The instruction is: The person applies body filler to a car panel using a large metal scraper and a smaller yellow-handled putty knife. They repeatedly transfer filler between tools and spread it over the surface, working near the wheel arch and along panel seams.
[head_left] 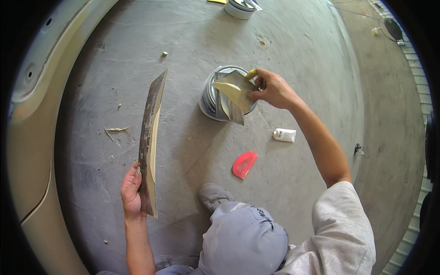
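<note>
My left hand [132, 191] grips the lower part of a long, dark metal plate [147, 137], held nearly edge-on, with cream filler along its right side. In my right hand [275, 89] is a thin metal spreader [243, 79], pinched between fingers and thumb, with a thick cream layer of filler [231, 91] on its blade. The spreader is over a round metal can [207, 100]. Partly behind it, another flat metal blade [234, 114] lies across the can's top. Yellow filler marks a right fingertip.
A red half-round spreader [244, 165] and a white tube [284, 135] lie on the grey concrete floor [192, 151]. A beige vehicle panel [34, 156] curves along the left. At the far edge stands another can [239, 10]. My shoe [214, 195] and bent knee [245, 238] are near me.
</note>
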Demonstrator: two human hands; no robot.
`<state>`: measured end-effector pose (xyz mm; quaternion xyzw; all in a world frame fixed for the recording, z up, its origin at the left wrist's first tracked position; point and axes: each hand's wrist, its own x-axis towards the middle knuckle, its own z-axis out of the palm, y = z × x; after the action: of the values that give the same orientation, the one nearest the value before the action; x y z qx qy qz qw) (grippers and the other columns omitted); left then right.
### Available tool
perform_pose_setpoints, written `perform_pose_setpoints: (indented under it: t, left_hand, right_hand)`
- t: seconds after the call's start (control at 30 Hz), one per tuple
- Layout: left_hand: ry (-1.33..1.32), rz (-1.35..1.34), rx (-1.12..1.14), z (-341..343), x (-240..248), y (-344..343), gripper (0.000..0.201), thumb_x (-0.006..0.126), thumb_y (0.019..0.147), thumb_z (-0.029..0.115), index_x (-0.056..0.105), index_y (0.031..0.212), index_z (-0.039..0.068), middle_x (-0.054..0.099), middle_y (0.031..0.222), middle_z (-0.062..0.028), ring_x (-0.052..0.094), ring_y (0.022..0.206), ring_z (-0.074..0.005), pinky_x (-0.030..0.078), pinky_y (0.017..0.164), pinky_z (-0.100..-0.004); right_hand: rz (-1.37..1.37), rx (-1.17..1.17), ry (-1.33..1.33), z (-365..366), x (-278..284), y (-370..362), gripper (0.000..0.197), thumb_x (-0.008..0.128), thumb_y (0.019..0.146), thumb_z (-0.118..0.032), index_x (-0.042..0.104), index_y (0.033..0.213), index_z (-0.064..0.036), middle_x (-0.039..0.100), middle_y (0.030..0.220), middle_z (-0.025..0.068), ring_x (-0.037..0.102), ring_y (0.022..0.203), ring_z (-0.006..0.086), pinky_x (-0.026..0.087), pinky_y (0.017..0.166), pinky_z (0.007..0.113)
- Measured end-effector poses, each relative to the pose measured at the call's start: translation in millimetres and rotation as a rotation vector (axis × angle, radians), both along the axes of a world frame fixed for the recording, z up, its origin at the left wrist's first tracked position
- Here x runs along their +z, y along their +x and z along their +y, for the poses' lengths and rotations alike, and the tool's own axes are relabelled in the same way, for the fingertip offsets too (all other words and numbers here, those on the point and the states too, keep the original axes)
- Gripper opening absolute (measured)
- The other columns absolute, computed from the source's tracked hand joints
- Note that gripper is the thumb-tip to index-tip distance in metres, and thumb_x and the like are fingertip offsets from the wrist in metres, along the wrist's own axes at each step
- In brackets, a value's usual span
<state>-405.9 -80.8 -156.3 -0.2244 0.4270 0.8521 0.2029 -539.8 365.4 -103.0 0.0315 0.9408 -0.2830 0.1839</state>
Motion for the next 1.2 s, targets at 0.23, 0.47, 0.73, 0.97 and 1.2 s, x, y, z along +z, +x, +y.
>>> perform_pose_setpoints:
  t: [0.23, 0.47, 0.73, 0.97, 1.2]
  left_hand:
    - [0.049, 0.103, -0.022, 5, 3, 2, 0.049, 0.058, 0.106, 0.019, 0.043, 0.148, -0.002, 0.069, 0.123, -0.0096, 0.068, 0.103, -0.0141, 0.054, 0.09, -0.0259]
    - [0.094, 0.13, 0.037, 26, -3, 9, 0.047, 0.057, 0.107, 0.018, 0.047, 0.149, 0.001, 0.065, 0.135, -0.0096, 0.063, 0.121, -0.0173, 0.049, 0.106, -0.0315]
    - [-0.03, 0.177, 0.091, 10, 22, 36, 0.047, 0.049, 0.108, 0.016, 0.042, 0.151, 0.001, 0.069, 0.122, -0.0116, 0.071, 0.106, -0.0192, 0.059, 0.096, -0.0316]
    - [0.064, 0.172, 0.042, -20, 20, 60, 0.058, 0.057, 0.107, 0.022, 0.038, 0.154, -0.005, 0.059, 0.144, -0.0127, 0.059, 0.128, -0.0174, 0.044, 0.11, -0.0311]
    - [0.045, 0.075, 0.13, -50, 7, 74, 0.058, 0.057, 0.104, 0.018, 0.036, 0.155, -0.002, 0.063, 0.093, -0.0088, 0.058, 0.055, -0.0126, 0.047, 0.046, -0.0256]
  right_hand:
    - [-0.025, -0.191, -0.541, -29, 34, 18, 0.05, 0.074, 0.086, -0.001, 0.059, 0.134, -0.0014, 0.07, 0.097, 0.0063, 0.063, 0.084, 0.0097, 0.051, 0.072, 0.029]
    - [0.639, 0.442, -0.531, -157, 30, 69, 0.042, 0.071, 0.084, 0.01, 0.066, 0.124, -0.0015, 0.068, 0.125, 0.0199, 0.071, 0.109, 0.028, 0.059, 0.094, 0.039]
    - [1.182, 0.904, -0.792, -248, -26, 108, 0.017, 0.065, 0.09, -0.013, 0.077, 0.101, -0.0134, 0.067, 0.13, 0.0174, 0.066, 0.121, 0.0327, 0.055, 0.104, 0.046]
    - [1.077, 0.97, -0.701, -234, -44, 89, 0.018, 0.068, 0.087, -0.018, 0.078, 0.099, -0.0098, 0.067, 0.129, 0.0201, 0.066, 0.122, 0.0351, 0.055, 0.104, 0.05]
    - [0.872, 0.79, -0.445, -219, -68, 64, 0.029, 0.07, 0.085, -0.008, 0.077, 0.113, -0.0105, 0.068, 0.12, 0.0135, 0.065, 0.119, 0.0301, 0.056, 0.105, 0.042]
